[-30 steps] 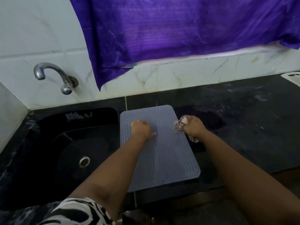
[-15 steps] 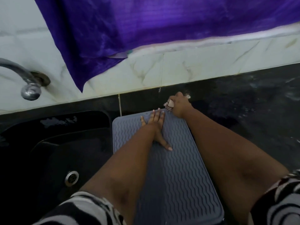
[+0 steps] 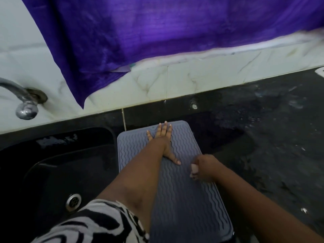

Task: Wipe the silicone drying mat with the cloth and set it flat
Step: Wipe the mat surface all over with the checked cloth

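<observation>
A grey-blue silicone drying mat (image 3: pixel 184 199) with wavy ridges lies flat on the black counter, just right of the sink. My left hand (image 3: pixel 164 139) presses flat on its far end, fingers spread, thumb pointing right. My right hand (image 3: pixel 204 168) sits at the mat's right edge, about halfway along, fist closed around a bunched pale cloth (image 3: pixel 194 170); only a small bit of the cloth shows between the fingers.
A black sink (image 3: pixel 57 172) with a steel drain (image 3: pixel 73 201) lies left of the mat. A chrome tap (image 3: pixel 24 104) juts from the tiled wall. Purple fabric (image 3: pixel 157 35) hangs above. The wet black counter (image 3: pixel 263 128) stretches right.
My right hand has drawn the cloth from the mat's far right corner back along the right edge to its middle. My left hand stays flat at the far end.
</observation>
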`<state>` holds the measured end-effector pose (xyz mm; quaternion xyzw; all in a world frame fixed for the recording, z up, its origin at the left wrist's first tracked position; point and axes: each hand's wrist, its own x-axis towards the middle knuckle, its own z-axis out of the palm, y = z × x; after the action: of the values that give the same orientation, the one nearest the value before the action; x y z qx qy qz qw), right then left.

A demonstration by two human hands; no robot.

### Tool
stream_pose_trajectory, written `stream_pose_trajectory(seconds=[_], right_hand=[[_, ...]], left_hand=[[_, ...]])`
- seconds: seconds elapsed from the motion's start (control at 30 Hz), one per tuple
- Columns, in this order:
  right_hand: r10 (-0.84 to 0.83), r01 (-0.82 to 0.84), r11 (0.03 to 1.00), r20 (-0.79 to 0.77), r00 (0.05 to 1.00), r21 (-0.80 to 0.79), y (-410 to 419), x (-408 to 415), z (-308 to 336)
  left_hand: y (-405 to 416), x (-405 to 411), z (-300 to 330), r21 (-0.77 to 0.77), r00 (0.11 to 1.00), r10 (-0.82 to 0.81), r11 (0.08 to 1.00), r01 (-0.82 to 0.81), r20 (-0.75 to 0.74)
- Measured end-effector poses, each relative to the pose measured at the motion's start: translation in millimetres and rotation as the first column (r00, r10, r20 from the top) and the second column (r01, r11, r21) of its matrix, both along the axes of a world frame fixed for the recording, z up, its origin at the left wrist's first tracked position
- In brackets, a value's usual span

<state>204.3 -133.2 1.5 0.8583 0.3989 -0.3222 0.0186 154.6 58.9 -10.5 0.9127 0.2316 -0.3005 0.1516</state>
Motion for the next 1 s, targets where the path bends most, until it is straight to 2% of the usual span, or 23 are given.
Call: stream_pose_trajectory(seconds=[0.07,0.1,0.17,0.23,0.33,0.4,0.53,0.67,0.77,0.83,0.9,0.93,1.0], right_hand=[[-0.095,0.093,0.995,-0.141,0.985,-0.027,13.2,9.4,22.0],[-0.159,0.169,0.984,-0.161,0.974,0.05,26.9,19.8,30.1],[-0.191,0.199,0.944,-0.055,0.98,0.263,63.0,45.4,37.4],[-0.188,0.163,0.928,0.043,0.981,0.336,92.0,57.2,28.7],[-0.226,0.196,0.942,0.083,0.971,0.271,97.6,47.8,-14.3],[-0.262,0.212,0.921,0.118,0.958,0.326,80.2,33.9,-35.4],[-0.116,0.019,0.925,0.233,0.965,0.38,18.3,3.1,-38.1],[-0.13,0.06,0.932,0.176,0.976,0.357,-50.8,-42.9,-33.2],[-0.03,0.012,0.983,0.098,0.995,0.182,-71.1,-53.5,-19.0],[-0.051,0.056,0.99,-0.045,0.998,0.129,-67.3,-49.2,-5.3],[-0.164,0.197,0.957,-0.164,0.973,0.21,-50.5,-33.3,6.3],[-0.222,0.254,0.922,-0.139,0.965,0.291,-37.6,-21.2,12.7],[-0.22,0.189,0.911,0.045,0.975,0.366,-13.8,-0.7,18.3]], left_hand=[[-0.5,-1.6,2.9,-0.018,1.0,0.012,1.0,-0.012,0.007],[-0.2,-1.8,2.6,-0.019,1.0,0.015,1.0,-0.015,0.013],[0.8,-1.0,0.5,-0.015,1.0,0.012,1.0,-0.013,-0.003],[1.6,1.7,-2.4,-0.014,1.0,0.015,1.0,-0.016,-0.017],[1.9,2.4,-6.9,-0.002,1.0,0.015,1.0,-0.015,-0.01],[1.8,2.9,-7.4,0.012,1.0,0.021,1.0,-0.021,0.003],[-1.2,4.4,-7.2,0.026,0.999,0.033,0.999,-0.033,0.004],[0.3,5.5,-8.2,0.015,0.999,0.048,0.999,-0.048,0.006],[-2.0,-0.4,-6.3,0.02,0.999,0.035,0.999,-0.036,0.037],[-6.1,-9.7,-4.0,0.021,0.997,0.003,1.0,-0.004,0.075],[-12.1,-17.7,-3.5,0.076,0.984,-0.05,0.996,0.038,0.168],[-19.0,-21.5,-3.8,0.125,0.969,-0.082,0.991,0.054,0.234],[-44.5,-34.8,-7.3,0.228,0.901,-0.129,0.973,0.035,0.413]])
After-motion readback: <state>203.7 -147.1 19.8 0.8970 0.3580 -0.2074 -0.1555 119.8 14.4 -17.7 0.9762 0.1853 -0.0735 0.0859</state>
